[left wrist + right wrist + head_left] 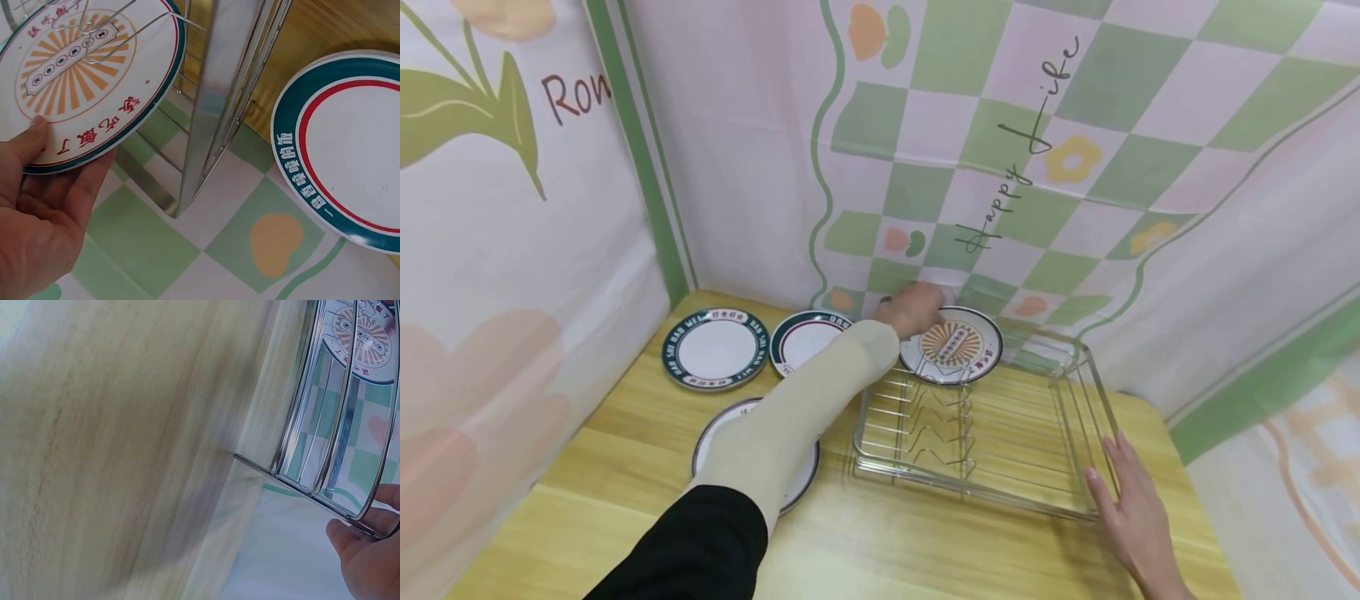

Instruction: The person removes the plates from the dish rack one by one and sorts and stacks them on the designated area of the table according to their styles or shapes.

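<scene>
My left hand (pixel 913 310) grips the rim of a round plate (pixel 955 343) with an orange sunburst and a dark border. In the left wrist view, the thumb lies on the printed face of this plate (pixel 94 125) and the fingers go behind it. The plate stands tilted at the back left of a wire dish rack (pixel 985 493), behind its bent dividers. At the rack's right end my right hand (pixel 1135 508) holds the frame. The right wrist view shows thumb and fingers of that hand (pixel 372 550) around the metal rim.
Left of the rack lie a green-rimmed plate (pixel 715 352) and a plate with a green and red rim (pixel 805 337). Another plate (pixel 802 479) is partly covered by my left forearm. A checkered cloth (pixel 962 192) hangs behind the wooden table (pixel 865 550).
</scene>
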Available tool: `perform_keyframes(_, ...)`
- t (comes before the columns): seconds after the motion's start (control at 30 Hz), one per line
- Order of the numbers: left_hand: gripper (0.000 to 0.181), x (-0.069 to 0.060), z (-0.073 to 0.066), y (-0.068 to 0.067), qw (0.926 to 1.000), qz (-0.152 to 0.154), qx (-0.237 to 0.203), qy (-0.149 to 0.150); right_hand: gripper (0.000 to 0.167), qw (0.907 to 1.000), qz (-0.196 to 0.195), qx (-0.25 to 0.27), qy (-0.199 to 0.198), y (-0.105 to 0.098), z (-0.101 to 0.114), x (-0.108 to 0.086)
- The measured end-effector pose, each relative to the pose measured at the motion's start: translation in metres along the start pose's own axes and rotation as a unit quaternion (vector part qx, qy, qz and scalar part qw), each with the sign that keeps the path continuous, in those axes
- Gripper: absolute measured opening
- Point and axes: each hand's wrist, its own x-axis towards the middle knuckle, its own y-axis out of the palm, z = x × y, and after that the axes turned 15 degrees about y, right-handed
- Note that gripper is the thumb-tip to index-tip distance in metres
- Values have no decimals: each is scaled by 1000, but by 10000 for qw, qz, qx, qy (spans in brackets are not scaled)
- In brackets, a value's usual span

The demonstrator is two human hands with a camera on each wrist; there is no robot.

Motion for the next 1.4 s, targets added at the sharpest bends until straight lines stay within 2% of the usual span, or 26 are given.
perform_keyframes(0.27, 15, -7, 7, 2, 9987, -72, 427, 284, 60, 10000, 84, -21, 17, 2, 0, -2)
perform_keyframes(0.5, 16, -14, 13, -6, 9956, -279, 777, 442, 58, 9999, 81, -87, -61, 1, -1, -2)
perform_keyframes(0.83, 18, -32, 7, -33, 9938, -894, 365, 544, 59, 9998, 156, -89, 2, 1, -2, 0)
perform_keyframes(1.07, 21, -45, 5, -52, 9906, -1145, 497, 560, 60, 9998, 176, -42, 78, 0, 1, 3)
perform_keyframes(1.27, 20, -60, 13, -68, 9864, -1329, 760, 596, 60, 9997, 223, -40, 133, -1, 0, 2)
perform_keyframes(1.4, 20, -74, 20, -80, 9825, -1578, 773, 622, 60, 9996, 236, -53, 149, -1, -2, 2)
